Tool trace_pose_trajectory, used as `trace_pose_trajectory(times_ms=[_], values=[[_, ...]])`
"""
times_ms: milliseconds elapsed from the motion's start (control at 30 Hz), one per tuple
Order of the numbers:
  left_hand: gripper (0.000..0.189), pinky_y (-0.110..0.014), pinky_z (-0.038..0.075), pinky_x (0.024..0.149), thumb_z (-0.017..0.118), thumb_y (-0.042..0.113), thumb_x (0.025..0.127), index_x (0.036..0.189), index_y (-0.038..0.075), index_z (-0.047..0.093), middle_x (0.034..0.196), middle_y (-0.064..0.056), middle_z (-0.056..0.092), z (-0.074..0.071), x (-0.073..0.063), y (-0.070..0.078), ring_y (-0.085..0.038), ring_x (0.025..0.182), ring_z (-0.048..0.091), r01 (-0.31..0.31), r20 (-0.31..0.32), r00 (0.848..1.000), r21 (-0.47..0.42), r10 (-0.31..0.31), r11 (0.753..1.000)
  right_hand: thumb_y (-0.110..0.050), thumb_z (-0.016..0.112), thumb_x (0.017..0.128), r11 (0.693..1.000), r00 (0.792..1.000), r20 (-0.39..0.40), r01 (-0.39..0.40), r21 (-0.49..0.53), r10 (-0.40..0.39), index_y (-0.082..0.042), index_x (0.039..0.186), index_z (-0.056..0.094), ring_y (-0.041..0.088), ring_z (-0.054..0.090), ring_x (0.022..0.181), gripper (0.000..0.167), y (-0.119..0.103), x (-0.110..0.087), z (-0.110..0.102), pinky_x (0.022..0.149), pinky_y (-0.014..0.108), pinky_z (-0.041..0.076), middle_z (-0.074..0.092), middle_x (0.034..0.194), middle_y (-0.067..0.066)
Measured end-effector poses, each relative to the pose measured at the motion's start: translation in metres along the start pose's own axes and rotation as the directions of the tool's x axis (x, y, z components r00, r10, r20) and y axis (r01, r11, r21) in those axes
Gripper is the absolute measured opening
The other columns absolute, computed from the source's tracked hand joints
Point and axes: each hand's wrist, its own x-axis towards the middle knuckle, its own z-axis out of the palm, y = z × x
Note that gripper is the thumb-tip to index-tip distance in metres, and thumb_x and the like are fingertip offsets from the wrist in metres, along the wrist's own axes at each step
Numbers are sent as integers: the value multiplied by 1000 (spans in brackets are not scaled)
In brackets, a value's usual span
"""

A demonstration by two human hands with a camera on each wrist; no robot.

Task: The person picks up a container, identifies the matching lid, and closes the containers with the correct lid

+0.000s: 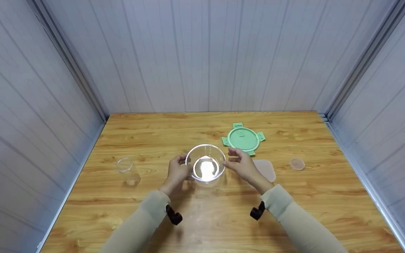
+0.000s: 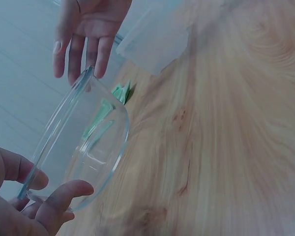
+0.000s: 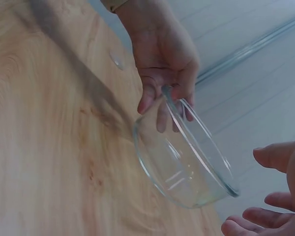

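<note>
A clear round glass bowl (image 1: 205, 154) is held tilted above the wooden table, its wall see-through in both wrist views. My left hand (image 1: 178, 171) grips the bowl's left side, thumb and fingers on either side of the rim in the left wrist view. Across from it, my right hand (image 1: 242, 166) is spread beside the bowl's right rim. In the right wrist view the right hand (image 3: 280, 191) has a gap between its fingers and the glass. Beyond the right hand lies a round green lid (image 1: 243, 139) with clip tabs.
A clear glass cup (image 1: 128, 171) is at the left of the wooden table (image 1: 202, 225). Partly under my right arm lies a translucent rounded-square piece (image 1: 266, 169). Farther right is a small translucent disc (image 1: 297, 164). Panelled walls (image 1: 202, 56) enclose the back and sides.
</note>
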Motion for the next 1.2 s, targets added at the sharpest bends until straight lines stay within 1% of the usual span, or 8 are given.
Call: trace_pose_trajectory(times_ms=[167,300,433,600,800,967,1133,1200], values=[[58,-25,58,49,57,-12,84,143,-12,55,138,-31,58,3,-5,-4,-21,74,64,12,37,999,-3,-12,1000,2,74,97,1000,1000,18,0,-1,0,16,152,48,53,61,134,63,11,-1,9,102,36,62,56,150,37],[58,-27,60,50,57,-12,84,142,-13,55,139,-32,59,4,-8,-10,-21,73,64,5,49,999,32,-7,999,6,74,93,1000,1000,32,1,4,-1,18,150,48,54,63,130,64,18,-3,13,95,26,61,56,147,40],[58,-27,59,49,59,-14,83,141,-13,56,139,-31,60,4,-11,-14,-20,71,64,22,48,999,44,-24,999,8,73,90,1000,999,47,-18,4,17,20,149,47,51,65,127,65,23,-7,16,91,21,59,57,145,40],[57,-25,58,47,60,-14,85,141,-13,56,139,-32,59,5,-16,-17,-17,67,61,23,67,997,61,-27,998,11,73,87,998,997,42,-57,-28,58,21,147,48,47,67,125,65,30,-11,17,96,28,61,61,143,38],[55,-36,63,51,58,-8,90,144,-14,54,140,-31,60,4,-19,-24,-21,70,64,30,108,993,83,-39,996,12,73,81,995,998,14,-65,-75,67,20,144,52,41,68,121,68,36,-18,18,104,39,59,65,138,36],[60,-38,63,51,59,-10,84,144,-13,55,138,-30,61,5,-21,-26,-24,73,64,55,118,991,73,-64,996,12,73,78,994,997,-8,-79,-81,78,19,142,55,38,68,119,67,36,-23,17,106,45,58,67,134,33],[62,-36,61,48,59,-12,79,141,-12,57,133,-29,64,5,-22,-28,-23,70,64,64,116,991,63,-71,996,12,73,77,994,997,-11,-81,-80,80,18,142,56,38,67,120,67,38,-26,17,110,48,57,68,132,31],[62,-37,61,47,60,-12,79,141,-10,58,132,-28,65,6,-22,-29,-22,64,63,80,114,990,61,-86,995,11,73,77,993,997,-16,-74,-88,73,17,142,56,37,68,119,67,39,-27,17,109,47,57,69,131,30]])
